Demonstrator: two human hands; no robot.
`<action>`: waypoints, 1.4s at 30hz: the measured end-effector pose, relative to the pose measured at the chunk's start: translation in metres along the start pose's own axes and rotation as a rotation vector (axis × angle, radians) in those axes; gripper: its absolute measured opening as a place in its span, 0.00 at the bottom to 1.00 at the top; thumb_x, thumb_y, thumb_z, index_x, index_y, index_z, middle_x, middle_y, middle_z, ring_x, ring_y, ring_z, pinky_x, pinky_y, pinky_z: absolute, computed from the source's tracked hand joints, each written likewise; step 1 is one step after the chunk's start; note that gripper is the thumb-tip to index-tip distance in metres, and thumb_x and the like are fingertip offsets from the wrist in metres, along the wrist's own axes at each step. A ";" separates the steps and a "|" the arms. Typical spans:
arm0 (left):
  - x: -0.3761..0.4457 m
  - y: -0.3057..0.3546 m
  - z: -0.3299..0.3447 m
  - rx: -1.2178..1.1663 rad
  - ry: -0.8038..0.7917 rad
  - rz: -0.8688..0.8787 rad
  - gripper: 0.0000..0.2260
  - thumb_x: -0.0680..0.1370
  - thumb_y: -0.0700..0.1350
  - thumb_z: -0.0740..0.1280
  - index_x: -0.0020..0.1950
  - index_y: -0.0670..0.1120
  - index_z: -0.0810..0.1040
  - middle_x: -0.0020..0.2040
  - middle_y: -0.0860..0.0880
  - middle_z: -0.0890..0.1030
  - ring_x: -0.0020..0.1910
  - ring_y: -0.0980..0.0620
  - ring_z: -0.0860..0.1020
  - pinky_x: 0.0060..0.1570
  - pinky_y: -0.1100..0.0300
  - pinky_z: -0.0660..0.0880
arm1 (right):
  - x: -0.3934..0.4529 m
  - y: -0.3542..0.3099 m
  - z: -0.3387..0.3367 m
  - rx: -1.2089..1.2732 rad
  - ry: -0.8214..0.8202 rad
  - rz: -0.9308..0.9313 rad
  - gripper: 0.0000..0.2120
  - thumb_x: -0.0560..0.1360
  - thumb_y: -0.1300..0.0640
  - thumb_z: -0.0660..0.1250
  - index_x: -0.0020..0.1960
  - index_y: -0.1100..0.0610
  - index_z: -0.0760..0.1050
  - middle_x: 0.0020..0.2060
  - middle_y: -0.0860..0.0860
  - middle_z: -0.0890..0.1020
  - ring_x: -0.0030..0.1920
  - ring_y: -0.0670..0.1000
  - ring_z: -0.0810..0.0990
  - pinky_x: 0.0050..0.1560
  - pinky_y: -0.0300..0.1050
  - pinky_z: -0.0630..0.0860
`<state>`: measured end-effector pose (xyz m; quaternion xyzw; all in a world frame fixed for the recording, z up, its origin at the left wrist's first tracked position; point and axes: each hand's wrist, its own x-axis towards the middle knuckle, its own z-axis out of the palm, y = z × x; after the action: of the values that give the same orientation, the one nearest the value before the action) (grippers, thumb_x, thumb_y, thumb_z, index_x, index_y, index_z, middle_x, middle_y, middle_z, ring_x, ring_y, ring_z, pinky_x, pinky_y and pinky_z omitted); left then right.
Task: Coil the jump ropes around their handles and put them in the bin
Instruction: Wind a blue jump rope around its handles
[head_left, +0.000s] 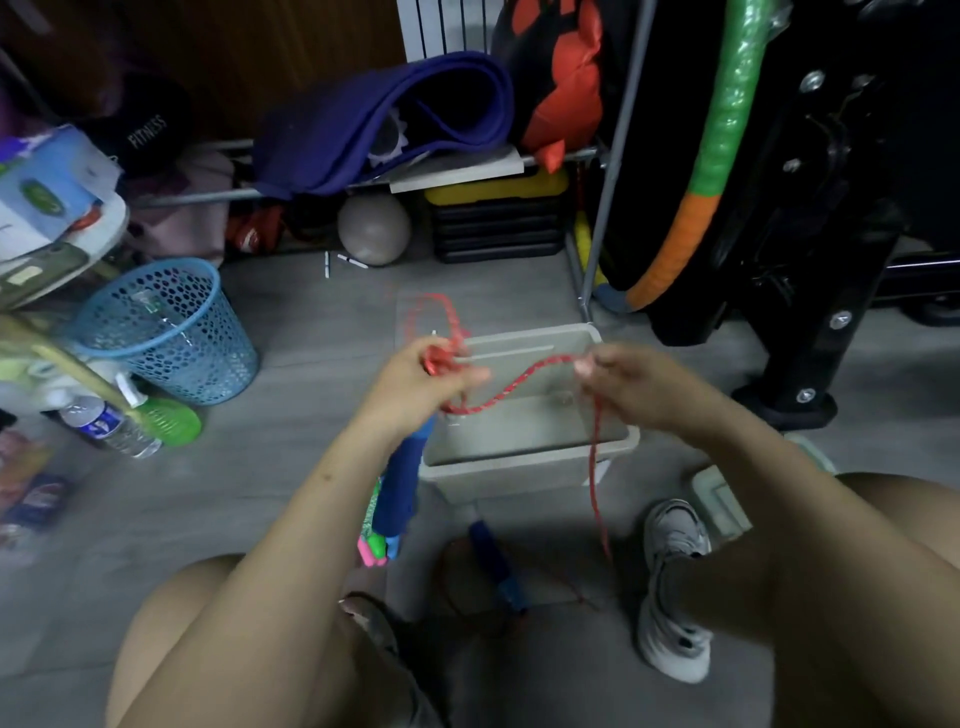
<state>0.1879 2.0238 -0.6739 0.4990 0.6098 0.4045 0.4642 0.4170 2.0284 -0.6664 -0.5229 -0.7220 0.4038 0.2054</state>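
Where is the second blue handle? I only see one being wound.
In the head view the loose blue handle lies on the floor low in the centre, just before the grey bin, left of the white shoe.

Home gym corner, rolled yoga mat (384, 119), exercise ball (373, 228), weighted hoop (711, 156)

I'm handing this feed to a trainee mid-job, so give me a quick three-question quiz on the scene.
1. True or false: the beige bin already holds a coiled rope.
2. Which hand pinches the red rope while the other grips its blue handle? A) left hand B) right hand
3. Fill in: the second blue handle lies on the ____.

Key: 1. False; the bin looks empty. 2. B; the left hand grips the handle and the loops of rope. 3. Floor, in front of the bin, between the person's legs.
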 end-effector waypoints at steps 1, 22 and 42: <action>-0.004 -0.002 0.007 0.006 -0.133 -0.021 0.11 0.70 0.35 0.74 0.47 0.47 0.77 0.37 0.52 0.81 0.29 0.64 0.77 0.34 0.69 0.74 | 0.002 -0.005 0.002 0.262 0.056 -0.061 0.12 0.81 0.57 0.58 0.41 0.59 0.73 0.31 0.50 0.76 0.30 0.44 0.74 0.32 0.39 0.70; 0.009 0.002 0.001 -0.931 0.118 -0.350 0.14 0.83 0.42 0.55 0.40 0.41 0.73 0.27 0.48 0.80 0.23 0.56 0.77 0.22 0.69 0.70 | 0.006 0.009 0.043 0.725 -0.508 0.364 0.48 0.58 0.23 0.40 0.41 0.60 0.82 0.31 0.59 0.78 0.33 0.55 0.80 0.46 0.50 0.73; -0.025 -0.010 0.046 0.026 -0.240 0.063 0.06 0.74 0.40 0.71 0.41 0.51 0.79 0.30 0.57 0.79 0.32 0.62 0.77 0.35 0.68 0.74 | 0.001 -0.027 0.014 0.543 0.085 -0.231 0.07 0.80 0.62 0.57 0.51 0.63 0.73 0.38 0.56 0.79 0.38 0.49 0.82 0.43 0.42 0.79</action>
<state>0.2321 1.9992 -0.6902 0.5688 0.5389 0.3482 0.5145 0.3912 2.0207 -0.6532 -0.3795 -0.6331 0.5340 0.4123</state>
